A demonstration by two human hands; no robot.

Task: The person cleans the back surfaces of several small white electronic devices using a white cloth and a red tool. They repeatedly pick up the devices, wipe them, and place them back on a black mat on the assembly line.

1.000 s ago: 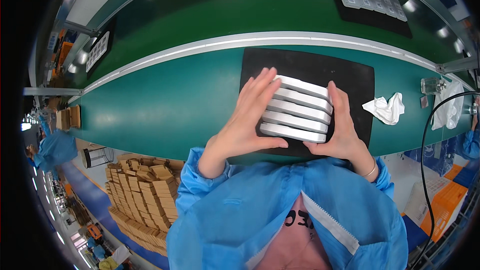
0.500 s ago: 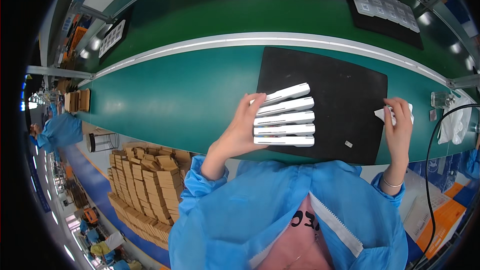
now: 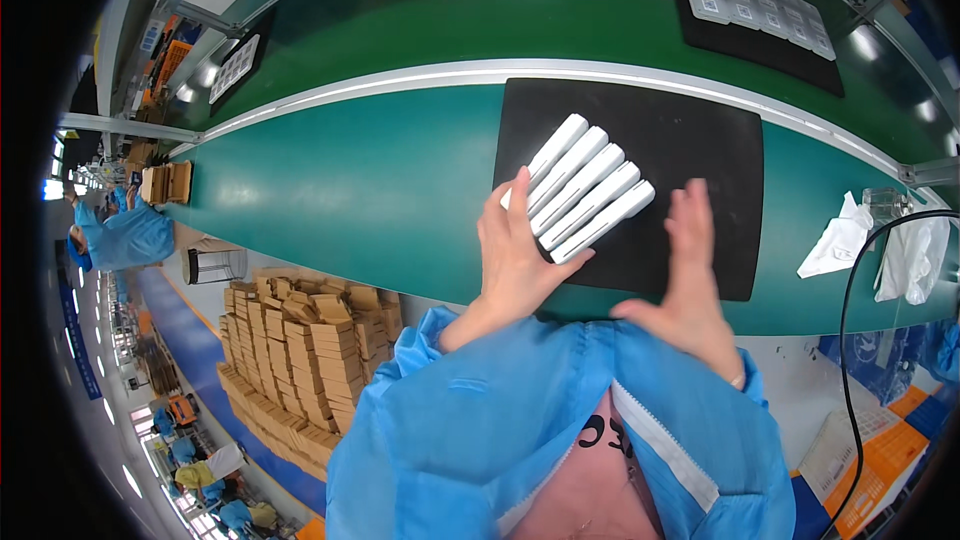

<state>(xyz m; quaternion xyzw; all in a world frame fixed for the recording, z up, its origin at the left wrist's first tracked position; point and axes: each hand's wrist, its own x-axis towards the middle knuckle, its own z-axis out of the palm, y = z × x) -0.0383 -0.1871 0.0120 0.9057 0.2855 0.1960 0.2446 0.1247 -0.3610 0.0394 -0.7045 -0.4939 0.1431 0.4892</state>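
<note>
My left hand (image 3: 512,270) grips several slim white plastic cases (image 3: 590,190) by their lower-left ends. They are fanned out side by side and slant up to the right, above a black mat (image 3: 680,115) on the green bench. To the right of the cases, over the mat's near part, my right hand (image 3: 692,285) is blurred by motion. Its fingers stretch forward with the thumb held apart, and nothing shows in it. A crumpled white wiping cloth (image 3: 838,240) lies on the bench right of the mat.
A clear container (image 3: 885,203) and a white plastic bag (image 3: 915,255) sit at the right end, with a black cable (image 3: 848,370) curving past. On the raised shelf, a tray of pale cases (image 3: 757,10) rests on another mat. Cardboard boxes (image 3: 310,360) are stacked at lower left.
My right hand has let go of the white cloth, leaving it on the right, and has moved left toward the cases. My left hand has turned the fanned cases from nearly level to steeply slanted.
</note>
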